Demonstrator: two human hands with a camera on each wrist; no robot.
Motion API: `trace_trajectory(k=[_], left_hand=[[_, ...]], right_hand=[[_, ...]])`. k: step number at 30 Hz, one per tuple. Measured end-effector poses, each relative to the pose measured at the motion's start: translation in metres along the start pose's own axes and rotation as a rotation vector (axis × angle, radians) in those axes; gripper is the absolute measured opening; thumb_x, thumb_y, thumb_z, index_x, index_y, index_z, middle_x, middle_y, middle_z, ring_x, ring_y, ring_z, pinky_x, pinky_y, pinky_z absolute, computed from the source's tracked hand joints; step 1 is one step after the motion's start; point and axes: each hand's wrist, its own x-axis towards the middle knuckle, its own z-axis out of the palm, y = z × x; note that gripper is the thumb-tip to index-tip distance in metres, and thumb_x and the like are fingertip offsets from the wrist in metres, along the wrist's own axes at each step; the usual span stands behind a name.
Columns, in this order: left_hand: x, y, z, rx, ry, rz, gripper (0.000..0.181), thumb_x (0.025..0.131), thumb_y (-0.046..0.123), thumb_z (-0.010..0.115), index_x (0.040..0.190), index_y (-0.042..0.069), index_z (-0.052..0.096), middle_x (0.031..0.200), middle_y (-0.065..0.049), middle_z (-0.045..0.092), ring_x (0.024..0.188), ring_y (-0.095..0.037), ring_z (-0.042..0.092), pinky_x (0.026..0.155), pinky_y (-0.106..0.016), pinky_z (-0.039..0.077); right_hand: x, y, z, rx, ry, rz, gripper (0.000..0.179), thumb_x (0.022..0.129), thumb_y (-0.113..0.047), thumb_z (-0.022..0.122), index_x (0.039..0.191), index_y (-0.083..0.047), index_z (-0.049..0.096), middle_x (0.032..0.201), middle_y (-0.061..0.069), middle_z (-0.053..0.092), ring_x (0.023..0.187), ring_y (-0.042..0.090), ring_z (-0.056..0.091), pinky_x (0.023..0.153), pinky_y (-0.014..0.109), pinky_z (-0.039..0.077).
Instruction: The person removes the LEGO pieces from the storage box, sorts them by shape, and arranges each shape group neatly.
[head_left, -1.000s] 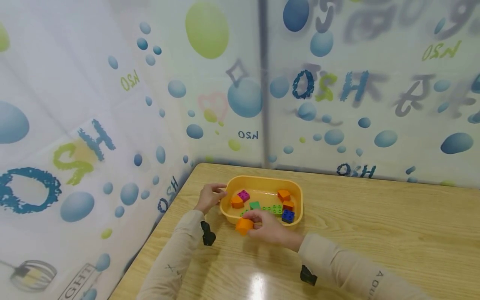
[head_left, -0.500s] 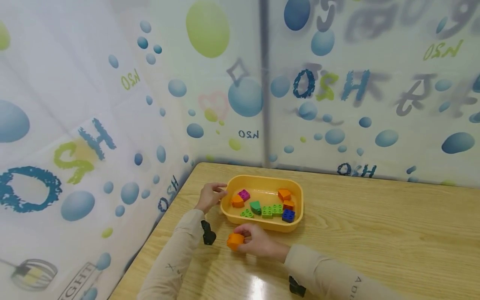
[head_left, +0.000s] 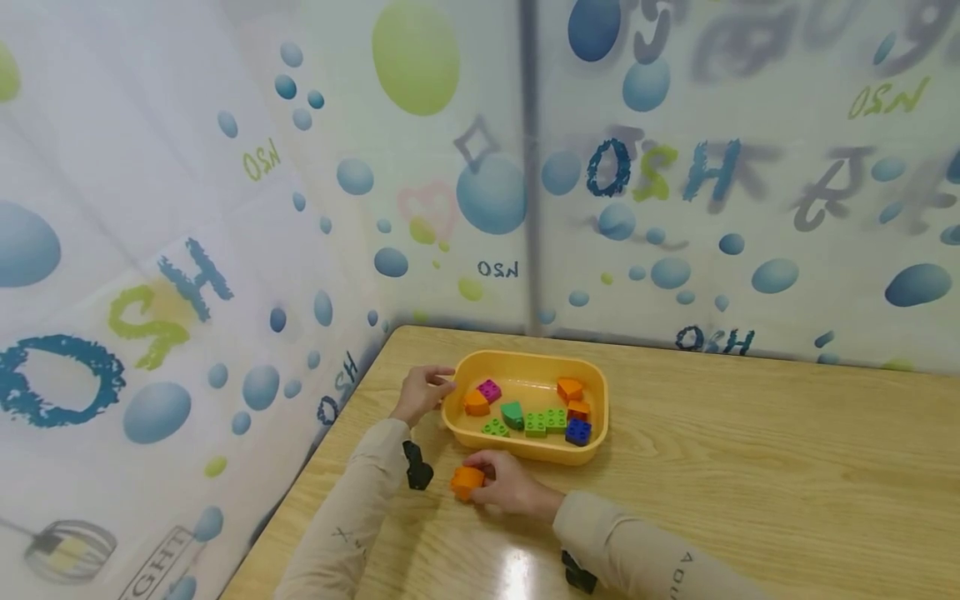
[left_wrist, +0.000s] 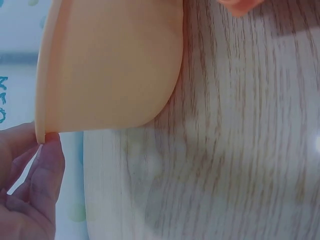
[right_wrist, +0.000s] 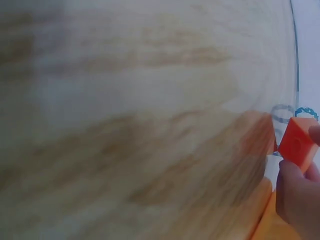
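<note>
While the left hand point(head_left: 422, 396) pinches the rim of a yellow tray point(head_left: 525, 448) at its nine o'clock end, the right hand point(head_left: 513, 483) grasps an orange block point(head_left: 467, 483) outside it, at seven o'clock from the tray and near its wall. Whether that block touches the worktop point(head_left: 750, 467) cannot be told.

The tray sits flat with nine blocks on its floor. Inside, with twelve o'clock at the far side, a pink block point(head_left: 490, 391) lies at ten and a second orange block point(head_left: 477, 404) just beside it at nine. A light green block point(head_left: 495, 427) is at seven to eight, and a dark green block point(head_left: 512, 415) lies nearer the middle. Two more light green ones, a nearer block point(head_left: 536, 425) and a farther block point(head_left: 556, 419), lie side by side between four and six. At four is a blue block point(head_left: 578, 432), with a third orange block point(head_left: 578, 410) at three and a fourth orange block point(head_left: 570, 388) at two.
</note>
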Motion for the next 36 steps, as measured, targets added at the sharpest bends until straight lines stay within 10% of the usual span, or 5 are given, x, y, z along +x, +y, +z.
trace_trajectory(k=[7, 18, 36], left_hand=[[0.001, -0.002, 0.0, -0.02, -0.003, -0.003, 0.027, 0.081, 0.004, 0.062, 0.108, 0.0, 0.061, 0.089, -0.016, 0.057, 0.066, -0.02, 0.057, 0.055, -0.03, 0.053], [0.0, -0.001, 0.0, -0.021, -0.006, -0.017, 0.028, 0.081, 0.004, 0.063, 0.109, 0.0, 0.06, 0.089, -0.015, 0.057, 0.071, -0.023, 0.058, 0.056, -0.03, 0.053], [0.0, -0.001, -0.001, -0.016, -0.008, -0.023, 0.027, 0.081, 0.005, 0.063, 0.108, 0.001, 0.061, 0.089, -0.015, 0.057, 0.068, -0.02, 0.057, 0.056, -0.03, 0.053]], right_hand=[[0.002, 0.002, 0.001, 0.017, 0.009, 0.065, 0.039, 0.07, 0.008, 0.067, 0.106, 0.008, 0.052, 0.103, 0.014, 0.056, 0.091, 0.025, 0.054, 0.081, 0.034, 0.047], [0.007, 0.007, 0.006, -0.235, 0.046, -0.023, 0.039, 0.065, 0.002, 0.071, 0.099, -0.002, 0.053, 0.091, 0.002, 0.055, 0.082, 0.014, 0.051, 0.071, 0.023, 0.046], [0.017, 0.002, 0.012, -0.252, 0.066, -0.002, 0.041, 0.064, 0.002, 0.074, 0.098, 0.002, 0.052, 0.089, 0.005, 0.054, 0.079, 0.018, 0.053, 0.068, 0.023, 0.048]])
